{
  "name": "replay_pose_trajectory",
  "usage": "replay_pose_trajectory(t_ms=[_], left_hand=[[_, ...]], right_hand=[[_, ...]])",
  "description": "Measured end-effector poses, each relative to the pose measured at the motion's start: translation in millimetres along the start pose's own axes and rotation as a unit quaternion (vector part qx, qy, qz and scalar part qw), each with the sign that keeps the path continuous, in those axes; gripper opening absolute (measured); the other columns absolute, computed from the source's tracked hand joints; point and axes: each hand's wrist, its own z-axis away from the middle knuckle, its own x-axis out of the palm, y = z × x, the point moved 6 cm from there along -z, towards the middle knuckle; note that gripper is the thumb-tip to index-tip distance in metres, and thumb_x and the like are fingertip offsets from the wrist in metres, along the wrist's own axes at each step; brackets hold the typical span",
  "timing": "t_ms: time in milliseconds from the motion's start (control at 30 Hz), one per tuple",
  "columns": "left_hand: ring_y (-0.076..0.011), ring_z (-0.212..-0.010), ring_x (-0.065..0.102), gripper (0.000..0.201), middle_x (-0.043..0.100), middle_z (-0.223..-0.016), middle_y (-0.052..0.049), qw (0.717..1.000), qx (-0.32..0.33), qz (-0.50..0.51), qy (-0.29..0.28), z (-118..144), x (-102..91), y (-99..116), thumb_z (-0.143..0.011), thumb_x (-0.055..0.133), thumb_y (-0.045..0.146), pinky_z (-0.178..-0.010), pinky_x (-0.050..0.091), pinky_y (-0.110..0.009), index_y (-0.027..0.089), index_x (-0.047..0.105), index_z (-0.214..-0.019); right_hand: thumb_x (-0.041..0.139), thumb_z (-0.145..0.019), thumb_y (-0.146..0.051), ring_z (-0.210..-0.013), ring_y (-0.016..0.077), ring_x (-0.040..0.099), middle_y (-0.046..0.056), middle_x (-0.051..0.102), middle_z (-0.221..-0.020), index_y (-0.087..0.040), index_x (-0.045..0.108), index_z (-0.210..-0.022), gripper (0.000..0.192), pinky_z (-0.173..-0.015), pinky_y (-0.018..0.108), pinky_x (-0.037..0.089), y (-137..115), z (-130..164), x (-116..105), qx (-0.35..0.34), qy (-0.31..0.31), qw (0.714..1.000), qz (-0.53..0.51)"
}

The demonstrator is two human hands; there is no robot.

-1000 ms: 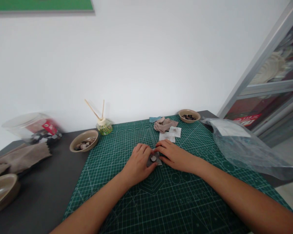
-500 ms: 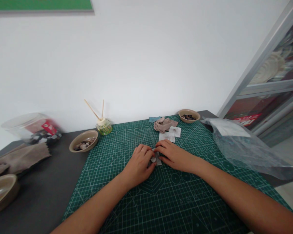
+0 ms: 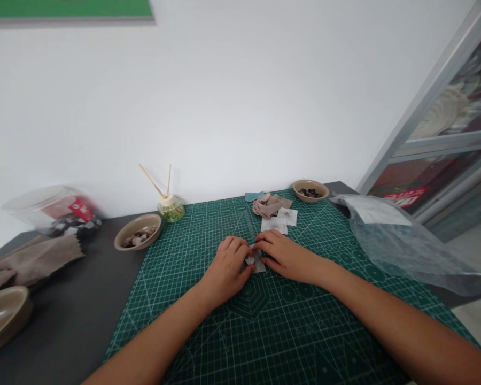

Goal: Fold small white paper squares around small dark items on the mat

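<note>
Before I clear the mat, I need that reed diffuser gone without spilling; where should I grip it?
Grip the diffuser by its squat round glass body, low, coming from the right side over the mat. The reeds splay up and left and would likely slip out, and the bowl crowds its left.

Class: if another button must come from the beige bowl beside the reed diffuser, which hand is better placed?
Probably the left hand: the button bowl lies on its side; the right hand would cross over.

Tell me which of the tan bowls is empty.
The bowl at the left edge, on the dark table: no contents show inside. The bowl by the reed diffuser and the far bowl both hold small pieces.
</note>
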Motion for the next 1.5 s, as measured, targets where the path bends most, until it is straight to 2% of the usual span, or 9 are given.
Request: replay_pose_trajectory(t_ms=[133,367,567,767,933,1067,1167,1333,1500], left_hand=[[-0.0240,-0.101,0.049,0.016,0.056,-0.103,-0.005,1.000,-0.011,0.004,0.010,0,-0.6,-4,-0.080,0.061,0.013,-0.092,0.041,-0.044,0.020,0.054,-0.093],[-0.0235,-0.102,0.047,0.015,0.056,-0.104,-0.005,0.999,0.025,0.025,-0.018,0,-1.3,8,-0.080,0.062,0.013,-0.091,0.042,-0.042,0.019,0.053,-0.090],[-0.0236,-0.101,0.047,0.017,0.055,-0.104,-0.006,1.000,-0.006,0.006,-0.006,0,-0.3,-1,-0.082,0.059,0.012,-0.092,0.041,-0.043,0.019,0.054,-0.096],[-0.0231,-0.100,0.047,0.017,0.056,-0.103,-0.005,0.999,0.024,0.015,-0.016,0,0.0,5,-0.080,0.058,0.008,-0.092,0.041,-0.041,0.018,0.053,-0.092],[-0.0244,-0.101,0.047,0.022,0.055,-0.104,-0.006,1.000,0.009,0.003,-0.008,0,1.0,1,-0.080,0.058,0.012,-0.092,0.041,-0.043,0.019,0.051,-0.099],[-0.0256,-0.099,0.047,0.021,0.055,-0.101,-0.007,1.000,-0.013,0.000,-0.004,0,0.9,-2,-0.079,0.060,0.016,-0.090,0.042,-0.044,0.019,0.049,-0.097],[-0.0250,-0.099,0.047,0.018,0.055,-0.100,-0.007,1.000,-0.010,-0.002,-0.008,0,-0.2,0,-0.079,0.055,0.012,-0.090,0.041,-0.044,0.019,0.049,-0.095],[-0.0259,-0.103,0.046,0.028,0.054,-0.106,-0.007,1.000,0.003,-0.010,-0.022,2,1.0,3,-0.074,0.053,0.008,-0.092,0.039,-0.046,0.019,0.050,-0.100],[-0.0262,-0.102,0.046,0.020,0.054,-0.105,-0.008,1.000,-0.017,-0.011,-0.017,2,2.5,-2,-0.080,0.058,0.016,-0.091,0.040,-0.046,0.018,0.050,-0.098]], right_hand=[[0.051,-0.086,-0.011,-0.107,0.0246,0.047,0.011,0.052,-0.112,-0.017,0.056,-0.112,0.027,-0.093,0.044,0.043,0,0,0,-0.003,0.000,1.000,0.003],[0.051,-0.087,-0.011,-0.106,0.0242,0.047,0.011,0.052,-0.112,-0.017,0.056,-0.111,0.025,-0.092,0.043,0.044,1,0,1,-0.002,0.005,1.000,0.001],[0.051,-0.086,-0.010,-0.106,0.0244,0.047,0.011,0.052,-0.111,-0.016,0.056,-0.112,0.027,-0.093,0.043,0.043,1,0,0,0.000,-0.003,1.000,0.004],[0.051,-0.086,-0.010,-0.105,0.0243,0.047,0.011,0.052,-0.110,-0.015,0.056,-0.111,0.025,-0.092,0.043,0.043,0,0,0,0.000,0.000,1.000,0.004],[0.050,-0.087,-0.011,-0.105,0.0244,0.047,0.011,0.052,-0.111,-0.016,0.056,-0.112,0.026,-0.092,0.043,0.043,1,0,1,-0.007,0.003,1.000,0.002],[0.051,-0.088,-0.012,-0.104,0.0243,0.047,0.011,0.052,-0.111,-0.015,0.056,-0.111,0.024,-0.092,0.043,0.043,0,0,0,-0.006,0.002,1.000,0.004],[0.051,-0.087,-0.011,-0.105,0.0246,0.047,0.011,0.052,-0.111,-0.015,0.056,-0.111,0.025,-0.092,0.043,0.043,0,0,0,-0.005,-0.001,1.000,0.005],[0.052,-0.086,-0.011,-0.106,0.0247,0.047,0.011,0.052,-0.111,-0.016,0.056,-0.111,0.026,-0.092,0.044,0.044,1,0,0,-0.007,0.005,1.000,0.002],[0.051,-0.086,-0.011,-0.106,0.0242,0.047,0.011,0.052,-0.111,-0.015,0.056,-0.112,0.026,-0.092,0.043,0.044,2,0,2,-0.008,0.003,1.000,0.005]])
